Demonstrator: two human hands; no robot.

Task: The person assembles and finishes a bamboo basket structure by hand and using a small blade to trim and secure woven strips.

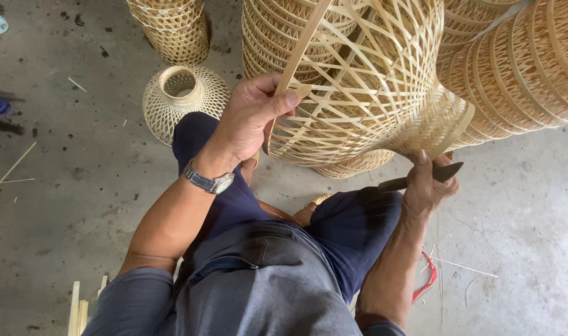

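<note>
An open-weave bamboo basket point(371, 87) lies tilted on its side above my knees, its narrow woven neck point(442, 121) pointing right. My left hand point(253, 115) grips the basket's wide rim and pinches a flat bamboo strip point(302, 43) that runs up and to the right. My right hand point(427, 186) presses against the underside of the neck while holding a dark knife point(430, 175) with the blade pointing right. A metal watch point(209, 182) sits on my left wrist.
Several finished bamboo baskets are stacked at the top and right point(526, 68). A small vase-shaped basket point(184, 96) stands on the concrete floor point(78, 174) to the left. Loose bamboo strips point(78, 311) lie bottom left, a red loop point(428, 280) by my right leg.
</note>
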